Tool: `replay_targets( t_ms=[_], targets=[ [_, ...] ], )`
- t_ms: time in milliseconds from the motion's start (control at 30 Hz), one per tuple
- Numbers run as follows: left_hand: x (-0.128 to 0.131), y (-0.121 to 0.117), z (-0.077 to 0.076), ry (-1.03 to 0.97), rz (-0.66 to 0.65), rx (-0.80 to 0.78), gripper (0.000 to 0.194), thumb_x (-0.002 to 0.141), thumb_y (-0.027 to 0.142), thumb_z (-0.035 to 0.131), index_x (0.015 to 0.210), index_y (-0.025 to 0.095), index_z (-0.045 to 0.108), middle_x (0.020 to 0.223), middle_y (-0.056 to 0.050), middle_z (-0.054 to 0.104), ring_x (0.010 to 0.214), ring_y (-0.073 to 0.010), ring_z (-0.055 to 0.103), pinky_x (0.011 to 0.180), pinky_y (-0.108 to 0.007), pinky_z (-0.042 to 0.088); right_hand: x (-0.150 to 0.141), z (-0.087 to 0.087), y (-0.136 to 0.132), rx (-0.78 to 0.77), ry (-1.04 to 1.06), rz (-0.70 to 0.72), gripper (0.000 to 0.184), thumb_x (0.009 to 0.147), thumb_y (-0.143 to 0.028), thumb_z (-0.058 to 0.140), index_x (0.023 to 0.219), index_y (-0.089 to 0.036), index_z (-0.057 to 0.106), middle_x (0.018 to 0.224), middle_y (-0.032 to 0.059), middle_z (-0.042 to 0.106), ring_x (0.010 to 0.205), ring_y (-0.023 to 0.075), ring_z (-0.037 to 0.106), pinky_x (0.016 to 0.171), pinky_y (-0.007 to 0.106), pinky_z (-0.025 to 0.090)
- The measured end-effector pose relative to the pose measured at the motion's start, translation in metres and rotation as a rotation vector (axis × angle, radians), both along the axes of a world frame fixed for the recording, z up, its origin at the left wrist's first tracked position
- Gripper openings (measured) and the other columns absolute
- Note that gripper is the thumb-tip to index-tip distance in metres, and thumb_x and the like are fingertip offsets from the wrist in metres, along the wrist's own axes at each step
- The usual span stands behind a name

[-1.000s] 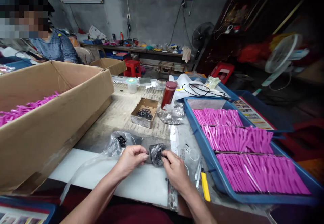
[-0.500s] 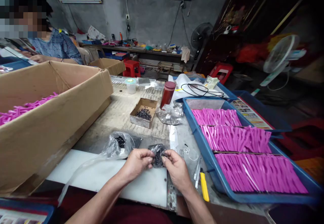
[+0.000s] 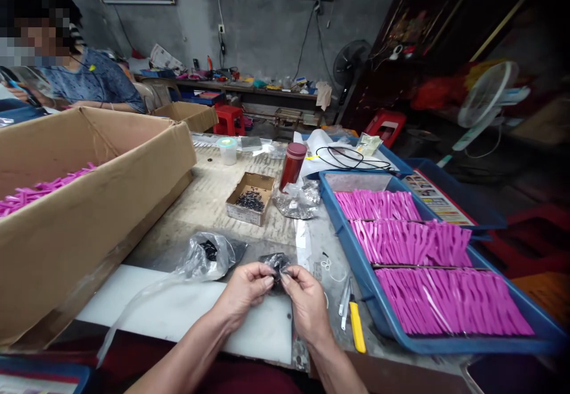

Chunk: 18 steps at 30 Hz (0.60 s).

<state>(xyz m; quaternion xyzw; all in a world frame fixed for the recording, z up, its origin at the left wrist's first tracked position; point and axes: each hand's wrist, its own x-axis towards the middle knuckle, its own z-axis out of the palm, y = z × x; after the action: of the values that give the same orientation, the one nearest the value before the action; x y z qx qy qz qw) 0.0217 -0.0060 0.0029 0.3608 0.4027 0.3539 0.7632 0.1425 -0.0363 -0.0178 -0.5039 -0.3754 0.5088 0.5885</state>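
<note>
My left hand (image 3: 244, 290) and my right hand (image 3: 303, 299) meet over the near edge of the table, both pinching a small clear plastic bag of black parts (image 3: 276, 262). The fingertips of the two hands almost touch at the bag's top. Just left of my hands lies a larger crumpled clear bag (image 3: 207, 256) with a few black parts inside. A white board (image 3: 187, 308) lies under my hands.
A big cardboard box (image 3: 89, 204) with pink pieces fills the left. A blue tray (image 3: 356, 263) holds rows of pink strips at right. A small carton of black parts (image 3: 250, 197), a red bottle (image 3: 293, 165), a yellow-handled knife (image 3: 356, 326) and tweezers lie between. Another person sits far left.
My two hands have come closer together on the small bag, bunching it up so less of it shows. The view has shifted slightly.
</note>
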Motion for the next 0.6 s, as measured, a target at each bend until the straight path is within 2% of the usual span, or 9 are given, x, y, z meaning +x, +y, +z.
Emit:
replay_targets(
  t_ms=[333,467,600],
  targets=[
    [0.006,-0.005,-0.002,-0.105,0.085,-0.028,0.018,0.055,0.019,0.066,0.069,0.01,0.059,0.052,0.003,0.044,0.042,-0.002,0.029,0.036,-0.015,0.016,-0.008,-0.005,-0.001,0.036,0.158,-0.088,0.007,0.067,-0.024,0.056,0.067,-0.017,0.055,0.059,-0.0041,0.05,0.055,0.0085,0.042,0.053,0.02,0.035],
    [0.008,-0.006,-0.002,-0.098,0.112,-0.025,0.017,0.055,0.018,0.067,0.069,0.01,0.06,0.057,0.001,0.048,0.042,-0.0017,0.031,0.036,-0.016,0.016,-0.011,-0.006,-0.002,0.032,0.21,-0.114,0.007,0.066,-0.023,0.057,0.067,-0.016,0.056,0.059,-0.0033,0.051,0.055,0.009,0.043,0.054,0.021,0.036],
    [0.008,-0.006,-0.001,-0.054,0.113,-0.025,0.018,0.055,0.018,0.066,0.069,0.008,0.06,0.053,0.002,0.048,0.041,-0.0016,0.03,0.036,-0.016,0.016,-0.013,-0.007,-0.002,0.026,0.242,-0.117,0.008,0.065,-0.024,0.058,0.067,-0.016,0.056,0.059,-0.0033,0.051,0.055,0.0088,0.043,0.053,0.021,0.035]
  ],
)
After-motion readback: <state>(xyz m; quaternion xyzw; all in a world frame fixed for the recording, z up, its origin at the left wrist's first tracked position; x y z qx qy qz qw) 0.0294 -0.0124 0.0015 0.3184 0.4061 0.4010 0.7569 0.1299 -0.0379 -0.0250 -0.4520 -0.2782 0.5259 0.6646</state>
